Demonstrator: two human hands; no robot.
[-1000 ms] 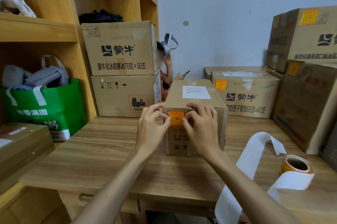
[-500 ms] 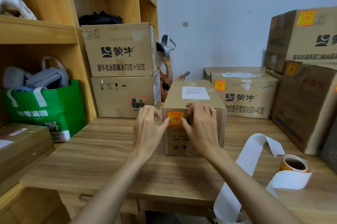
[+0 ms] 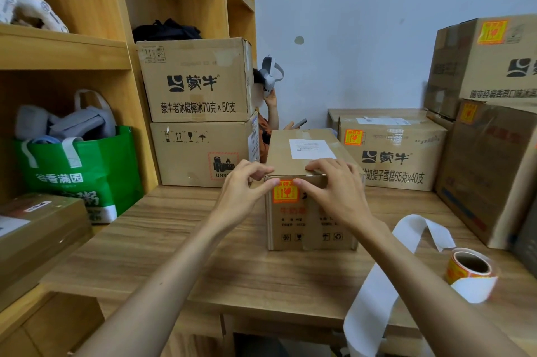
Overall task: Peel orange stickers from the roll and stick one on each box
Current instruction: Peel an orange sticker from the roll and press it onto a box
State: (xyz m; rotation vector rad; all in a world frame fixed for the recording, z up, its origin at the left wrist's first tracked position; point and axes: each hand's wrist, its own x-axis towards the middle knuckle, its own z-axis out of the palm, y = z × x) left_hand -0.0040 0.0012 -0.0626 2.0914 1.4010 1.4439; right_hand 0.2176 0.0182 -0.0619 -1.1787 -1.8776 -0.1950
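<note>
A small cardboard box (image 3: 308, 220) stands in the middle of the wooden table (image 3: 174, 240) with an orange sticker (image 3: 285, 192) on the upper left of its front face. My left hand (image 3: 241, 188) is at the box's top left corner, its thumb tip on the sticker's upper left edge. My right hand (image 3: 334, 191) lies over the top front edge, its thumb touching the sticker's upper right. The sticker roll (image 3: 467, 266) lies on the table to the right, and its white backing strip (image 3: 374, 292) trails over the front edge.
Two stacked boxes (image 3: 197, 80) stand at the back left beside a wooden shelf with a green bag (image 3: 84, 173). Boxes bearing orange stickers stand at the back right (image 3: 392, 153) and far right (image 3: 491, 60). A person's hand (image 3: 271, 100) shows behind the boxes.
Both thumbs have slid up from the sticker's sides to its upper corners. The box and the roll have stayed in place.
</note>
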